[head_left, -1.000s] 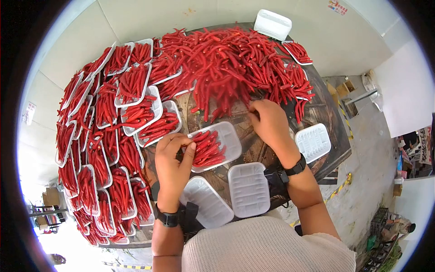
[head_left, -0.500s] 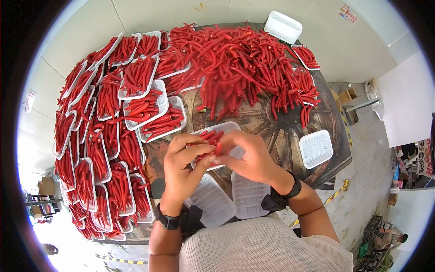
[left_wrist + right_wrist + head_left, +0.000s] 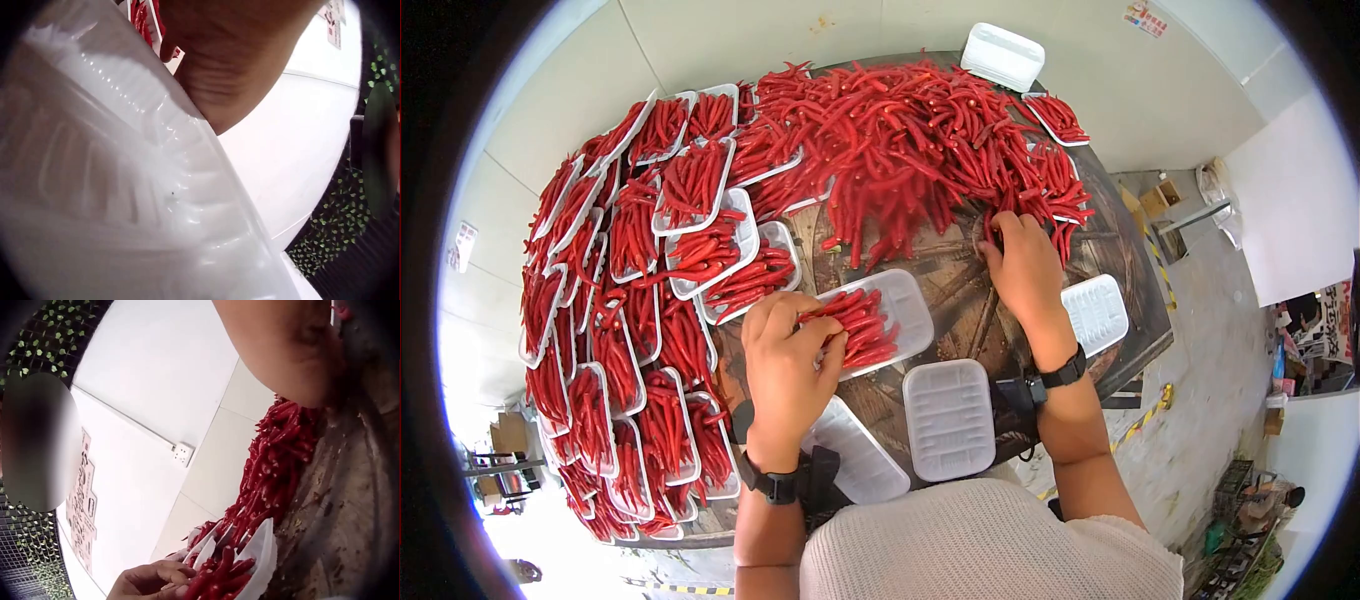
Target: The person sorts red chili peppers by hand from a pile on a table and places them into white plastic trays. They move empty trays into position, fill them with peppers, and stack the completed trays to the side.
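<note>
Peppers [image 3: 862,328], red and slim, lie across the left part of a white tray [image 3: 912,312] in front of the person, and from my end I see the left hand [image 3: 788,350] right at them, its fingers bent over the tray's left end and touching the nearest ones. I cannot tell whether it pinches any, as the fingertips are partly hidden; on the left wrist feed a ribbed tray wall [image 3: 125,187] fills most of my view. The right hand [image 3: 1028,268] is well apart from that tray, down by the lower right edge of the big pepper pile [image 3: 900,130], its fingers bent, the gap looking narrow. Whether it holds a pepper I cannot tell from either view. Below the tray, two ribbed trays [image 3: 950,420] lie near the person's body, and another tray [image 3: 1097,313] sits just beside the right wrist. Overlapping filled trays [image 3: 690,185] cover the left side of the wooden table [image 3: 960,312].
</note>
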### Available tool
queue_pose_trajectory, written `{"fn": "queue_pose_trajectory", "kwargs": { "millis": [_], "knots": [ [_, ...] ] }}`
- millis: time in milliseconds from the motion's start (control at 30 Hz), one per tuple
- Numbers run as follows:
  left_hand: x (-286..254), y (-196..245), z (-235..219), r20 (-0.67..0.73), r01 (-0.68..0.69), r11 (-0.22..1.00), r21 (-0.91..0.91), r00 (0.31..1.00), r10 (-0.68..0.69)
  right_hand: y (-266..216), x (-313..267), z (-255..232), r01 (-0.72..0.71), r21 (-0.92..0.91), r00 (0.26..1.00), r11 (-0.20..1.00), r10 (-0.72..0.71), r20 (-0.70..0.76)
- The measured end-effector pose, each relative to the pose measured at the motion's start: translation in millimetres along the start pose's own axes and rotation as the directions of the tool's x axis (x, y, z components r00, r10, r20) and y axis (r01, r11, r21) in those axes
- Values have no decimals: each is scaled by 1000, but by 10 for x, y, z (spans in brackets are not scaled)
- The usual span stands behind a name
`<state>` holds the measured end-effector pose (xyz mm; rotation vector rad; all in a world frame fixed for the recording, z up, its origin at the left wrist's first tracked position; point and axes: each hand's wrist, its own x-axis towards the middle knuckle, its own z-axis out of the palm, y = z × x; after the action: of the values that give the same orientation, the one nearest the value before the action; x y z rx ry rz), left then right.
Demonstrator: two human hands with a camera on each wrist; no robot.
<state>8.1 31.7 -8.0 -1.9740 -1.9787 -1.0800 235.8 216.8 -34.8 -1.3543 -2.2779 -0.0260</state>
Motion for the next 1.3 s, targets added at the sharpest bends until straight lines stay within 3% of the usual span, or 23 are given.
{"fn": "queue_pose_trajectory", "kwargs": {
  "millis": [133, 233, 267, 300, 367, 400, 433, 533, 600, 633, 700, 733, 833, 867, 967, 1100, 1200, 1233, 1300],
  "knots": [
    [-10, -2, 6, 13, 96, 989, -116, 995, -95, 54, 4, 48, 12, -12, 1000, 1000, -12, 29],
    [1, 1, -21, -48, 140, 975, -171, 988, -150, -81, -16, -141, 40, 128, 999, 991, -41, 6],
    [-2, 2, -18, -86, 173, 965, -196, 978, -192, -187, -25, -274, 4, 404, 993, 915, -50, 103],
    [-9, -16, -4, -90, 182, 964, -195, 975, -202, -302, -39, -401, -64, 641, 977, 764, -83, 196],
    [-32, -84, 34, -95, 238, 947, -216, 960, -263, -503, -90, -580, -68, 734, 915, 675, -252, 316],
    [-47, -110, 52, -93, 240, 947, -216, 960, -265, -565, -136, -538, -89, 752, 876, 653, -309, 371],
    [-56, -135, 71, -67, 268, 937, -224, 955, -289, -614, -178, -477, 25, 728, 853, 685, -394, 342],
    [-52, -155, 98, -31, 300, 925, -235, 948, -316, -652, -247, -324, 106, 660, 830, 744, -431, 353],
    [-52, -151, 111, -22, 307, 920, -244, 947, -322, -559, -191, -238, 178, 652, 908, 737, -378, 179],
    [-49, -145, 109, -19, 317, 914, -253, 943, -332, -498, -144, -202, 176, 649, 908, 740, -376, 182],
    [-48, -145, 125, -14, 325, 908, -264, 940, -341, -350, -21, -108, 208, 430, 976, 879, -216, -31],
    [-49, -151, 146, -22, 323, 902, -286, 939, -343, -268, 29, -12, 300, 356, 954, 885, -273, -125],
    [-43, -152, 183, -10, 322, 892, -318, 939, -343, -278, 80, 164, 321, 294, 946, 900, -319, -57],
    [-46, -152, 186, 5, 331, 886, -324, 937, -348, -311, 81, 188, 329, 186, 944, 926, -326, -52],
    [-57, -163, 174, -6, 344, 887, -309, 931, -364, -339, 87, 197, 258, 128, 964, 958, -264, 31],
    [-80, -193, 159, -37, 356, 877, -323, 921, -388, -263, -16, 51, 205, 159, 971, 966, -221, 88],
    [-77, -194, 145, -26, 367, 867, -338, 917, -398, -334, -90, -248, 29, 570, 981, 821, -133, 141],
    [-76, -195, 148, -19, 370, 863, -344, 916, -400, -409, -101, -387, 36, 569, 979, 822, -144, 145],
    [-82, -185, 159, -10, 376, 858, -351, 914, -405, -532, -122, -568, -69, 751, 905, 656, -275, 324]
  ]
}}
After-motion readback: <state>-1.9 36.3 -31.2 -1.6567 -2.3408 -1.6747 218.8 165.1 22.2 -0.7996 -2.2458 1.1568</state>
